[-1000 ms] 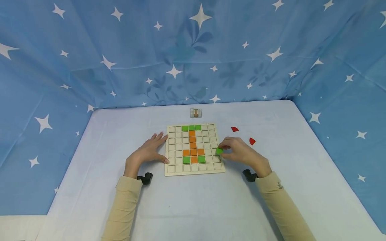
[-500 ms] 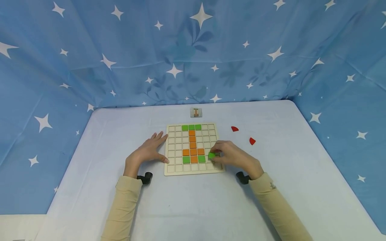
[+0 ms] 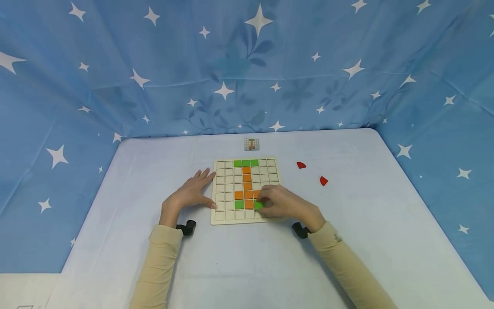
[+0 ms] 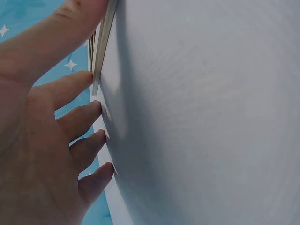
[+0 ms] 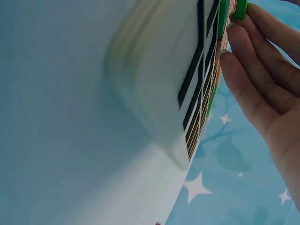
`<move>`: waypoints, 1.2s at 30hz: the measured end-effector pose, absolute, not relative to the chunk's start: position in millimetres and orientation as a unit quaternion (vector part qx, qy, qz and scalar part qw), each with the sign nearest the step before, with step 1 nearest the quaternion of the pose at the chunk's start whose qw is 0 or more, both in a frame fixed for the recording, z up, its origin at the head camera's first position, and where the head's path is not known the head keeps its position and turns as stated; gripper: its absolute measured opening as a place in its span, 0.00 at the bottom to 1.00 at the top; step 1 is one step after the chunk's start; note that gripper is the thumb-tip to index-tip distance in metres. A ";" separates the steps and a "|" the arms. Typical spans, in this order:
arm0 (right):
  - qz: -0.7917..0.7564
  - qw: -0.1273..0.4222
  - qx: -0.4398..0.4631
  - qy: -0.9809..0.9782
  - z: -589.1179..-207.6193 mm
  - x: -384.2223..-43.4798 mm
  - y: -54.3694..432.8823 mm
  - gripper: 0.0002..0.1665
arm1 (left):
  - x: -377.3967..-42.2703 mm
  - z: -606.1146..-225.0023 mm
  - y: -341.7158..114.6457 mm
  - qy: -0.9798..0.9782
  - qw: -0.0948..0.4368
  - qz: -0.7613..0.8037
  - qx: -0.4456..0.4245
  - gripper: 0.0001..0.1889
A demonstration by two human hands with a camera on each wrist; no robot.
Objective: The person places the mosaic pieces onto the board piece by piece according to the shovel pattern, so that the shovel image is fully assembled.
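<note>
A pale square grid board lies on the table, with orange tiles forming a column and a short cross row. Green tiles line its top row, and another green tile sits low at the left of the column. My right hand pinches a small green tile just above the board, at the lower right of the orange column; the hand covers several cells there. My left hand rests at the board's left edge with fingers spread and thumb touching the edge.
Two red quarter-round pieces, a farther one and a nearer one, lie right of the board. A small pattern card lies behind it. A blue star-patterned curtain surrounds the white table.
My right hand has carried the green tile leftward across the board, from its right edge to beside the orange column. My left hand has stayed at the left edge.
</note>
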State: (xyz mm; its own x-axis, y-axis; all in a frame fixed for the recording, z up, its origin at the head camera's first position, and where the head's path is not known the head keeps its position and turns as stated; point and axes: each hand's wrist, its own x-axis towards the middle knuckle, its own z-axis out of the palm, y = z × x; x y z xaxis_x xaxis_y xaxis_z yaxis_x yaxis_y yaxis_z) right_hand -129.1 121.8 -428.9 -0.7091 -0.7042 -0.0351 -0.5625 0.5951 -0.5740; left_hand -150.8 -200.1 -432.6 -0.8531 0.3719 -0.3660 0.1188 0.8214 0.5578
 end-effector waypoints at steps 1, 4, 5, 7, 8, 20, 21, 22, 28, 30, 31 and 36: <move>-0.269 0.132 -0.360 0.884 -428.2 -128.3 119.8 0.13 | -151.0 -432.6 -200.0 0.925 0.236 0.267 0.133 0.62; -0.259 0.133 -0.363 0.885 -426.1 -126.0 113.6 0.13 | -151.6 -431.8 -199.4 0.925 0.237 0.265 0.132 0.62; -0.255 0.134 -0.363 0.886 -425.6 -125.2 111.6 0.13 | -151.7 -431.8 -199.4 0.925 0.237 0.265 0.133 0.62; -0.248 0.131 -0.367 0.887 -424.8 -123.5 108.3 0.12 | -152.0 -431.2 -198.9 0.925 0.238 0.264 0.133 0.62; -0.245 0.127 -0.370 0.887 -425.2 -123.0 107.0 0.12 | -152.0 -430.8 -198.7 0.925 0.238 0.263 0.133 0.62; -0.210 0.088 -0.420 0.879 -427.6 -116.5 97.4 0.09 | -151.4 -430.9 -198.3 0.925 0.239 0.265 0.133 0.61; -0.206 0.083 -0.424 0.878 -428.0 -116.3 97.2 0.09 | -151.2 -430.9 -198.4 0.925 0.239 0.265 0.133 0.61; -0.204 0.079 -0.428 0.877 -428.6 -116.2 96.8 0.09 | -151.0 -430.9 -198.4 0.925 0.238 0.265 0.133 0.61; -0.194 0.076 -0.433 0.877 -430.1 -115.9 96.0 0.09 | -150.4 -430.0 -197.7 0.925 0.238 0.262 0.136 0.61; -0.193 0.077 -0.432 0.877 -430.5 -115.8 96.3 0.09 | -150.5 -430.3 -197.8 0.925 0.238 0.262 0.136 0.61; -0.195 0.077 -0.433 0.877 -430.9 -115.8 96.5 0.08 | -150.6 -430.4 -197.9 0.925 0.238 0.262 0.135 0.61; -0.199 0.073 -0.437 0.874 -433.2 -115.2 97.7 0.08 | -150.8 -432.5 -199.1 0.924 0.238 0.266 0.136 0.61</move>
